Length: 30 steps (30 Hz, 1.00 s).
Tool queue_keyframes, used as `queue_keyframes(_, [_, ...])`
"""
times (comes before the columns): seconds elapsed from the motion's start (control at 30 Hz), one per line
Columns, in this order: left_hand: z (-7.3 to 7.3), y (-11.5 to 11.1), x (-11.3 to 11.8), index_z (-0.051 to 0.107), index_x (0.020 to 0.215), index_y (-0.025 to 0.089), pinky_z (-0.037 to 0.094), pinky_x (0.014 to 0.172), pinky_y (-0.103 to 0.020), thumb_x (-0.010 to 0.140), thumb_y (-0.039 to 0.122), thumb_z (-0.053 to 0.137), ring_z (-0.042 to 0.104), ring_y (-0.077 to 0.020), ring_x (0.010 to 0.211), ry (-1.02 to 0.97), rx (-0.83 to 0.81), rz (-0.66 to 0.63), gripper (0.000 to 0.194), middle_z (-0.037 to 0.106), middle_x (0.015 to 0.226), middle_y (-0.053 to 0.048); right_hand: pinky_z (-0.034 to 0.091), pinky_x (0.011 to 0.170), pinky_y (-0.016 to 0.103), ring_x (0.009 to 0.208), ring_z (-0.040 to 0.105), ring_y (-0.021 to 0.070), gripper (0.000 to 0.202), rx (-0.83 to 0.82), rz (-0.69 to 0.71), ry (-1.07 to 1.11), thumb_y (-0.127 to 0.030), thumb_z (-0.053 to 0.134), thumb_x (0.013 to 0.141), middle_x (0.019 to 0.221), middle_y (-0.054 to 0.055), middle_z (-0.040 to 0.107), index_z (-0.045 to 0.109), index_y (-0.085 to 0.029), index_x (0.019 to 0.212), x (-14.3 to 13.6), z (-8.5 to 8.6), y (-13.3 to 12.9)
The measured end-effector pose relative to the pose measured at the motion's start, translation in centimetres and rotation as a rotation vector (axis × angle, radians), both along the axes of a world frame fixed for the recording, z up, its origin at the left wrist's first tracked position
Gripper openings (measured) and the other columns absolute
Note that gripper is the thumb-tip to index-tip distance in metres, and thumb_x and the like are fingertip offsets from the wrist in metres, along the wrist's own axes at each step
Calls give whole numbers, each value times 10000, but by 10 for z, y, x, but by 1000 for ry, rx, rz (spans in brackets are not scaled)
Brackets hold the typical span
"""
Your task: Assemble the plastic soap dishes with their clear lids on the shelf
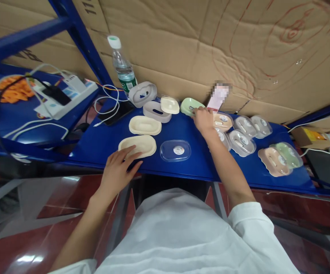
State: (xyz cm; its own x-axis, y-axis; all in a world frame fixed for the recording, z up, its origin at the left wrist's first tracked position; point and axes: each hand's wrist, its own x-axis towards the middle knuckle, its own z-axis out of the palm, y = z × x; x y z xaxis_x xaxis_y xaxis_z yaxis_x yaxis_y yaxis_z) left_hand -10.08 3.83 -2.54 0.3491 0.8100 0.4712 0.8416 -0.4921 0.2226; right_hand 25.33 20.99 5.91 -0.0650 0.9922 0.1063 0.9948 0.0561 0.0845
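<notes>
My left hand (122, 165) has its fingers spread over the near edge of a cream oval tray (146, 144), touching it. Behind that tray lies a second cream tray (145, 125). My right hand (203, 118) reaches to the back of the blue table, its fingertips at the right end of a green oval dish (192, 104); whether they grip it is hard to make out. A clear oval lid (175, 151) with a round white sticker lies between my forearms. Grey oval pieces (156, 111) and a small cream dish (170, 105) sit behind the trays.
Several lidded dishes, grey (241, 142), peach (273, 161) and green (289, 154), stand at the right. A water bottle (123, 68), a dark phone (119, 113) with a white cable, and a power strip (68, 99) are at the left. Cardboard (167, 42) backs the table.
</notes>
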Motion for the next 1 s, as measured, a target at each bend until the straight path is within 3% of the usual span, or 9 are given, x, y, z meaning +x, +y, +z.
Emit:
queue_keyframes(0.13, [-2, 2, 3, 743, 1170, 244, 546, 1009, -490, 1062, 304, 644, 742, -325, 1161, -35, 41, -12, 159, 752, 1382, -97, 438, 1045, 467, 1221, 646, 350, 321, 139, 107, 44, -270, 509, 1112, 1275, 185, 725, 730, -140, 1306, 1, 4, -53])
queue_keyframes(0.27, [5, 0, 15, 718, 1185, 237, 534, 1036, -476, 1039, 262, 686, 742, -299, 1158, -110, 106, -37, 151, 768, 1328, -102, 456, 1008, 429, 1144, 664, 306, 317, 170, 267, 82, -325, 523, 1125, 1218, 134, 746, 736, -197, 1321, 3, -8, -107])
queue_keyframes(0.4, [15, -2, 28, 701, 1185, 250, 522, 1057, -460, 1032, 244, 697, 741, -275, 1168, -169, 149, -47, 153, 778, 1282, -92, 486, 1018, 421, 1179, 678, 292, 322, 84, 323, 113, -286, 524, 1123, 1235, 131, 768, 750, -186, 1330, 9, -27, -118])
queue_keyframes(0.53, [20, 0, 36, 698, 1168, 246, 515, 1056, -464, 1030, 240, 692, 734, -277, 1171, -209, 170, -39, 138, 781, 1260, -93, 453, 1167, 472, 1397, 605, 303, 390, 68, 402, 161, -228, 469, 1132, 1475, 156, 691, 686, -164, 1449, 10, -34, -119])
queue_keyframes(0.63, [23, 6, 40, 696, 1167, 251, 510, 1067, -472, 1039, 255, 674, 725, -277, 1190, -233, 158, -30, 130, 778, 1264, -90, 364, 1285, 514, 1532, 499, 290, 448, 86, 541, 242, -343, 491, 1142, 1605, 141, 598, 604, -187, 1547, 2, -36, -140])
queue_keyframes(0.73, [26, 14, 43, 698, 1162, 258, 511, 1067, -476, 1049, 288, 661, 723, -276, 1191, -231, 138, -9, 123, 780, 1261, -82, 374, 1298, 529, 1544, 496, 287, 532, 14, 650, 292, -478, 565, 1107, 1619, 130, 588, 576, -223, 1573, -5, -41, -172])
queue_keyframes(0.87, [26, 18, 44, 708, 1166, 258, 498, 1075, -484, 1051, 308, 657, 722, -282, 1190, -188, 113, 0, 136, 784, 1255, -81, 380, 1302, 556, 1532, 514, 292, 514, -5, 621, 298, -439, 574, 1108, 1613, 126, 591, 555, -243, 1582, 5, -45, -204])
queue_keyframes(1.0, [14, 7, 43, 708, 1182, 251, 488, 1064, -481, 1057, 301, 638, 724, -283, 1167, -145, 63, -20, 152, 786, 1242, -89, 421, 1262, 584, 1526, 509, 350, 461, 31, 495, 295, -404, 617, 1086, 1516, 155, 648, 615, -210, 1504, 33, -44, -223])
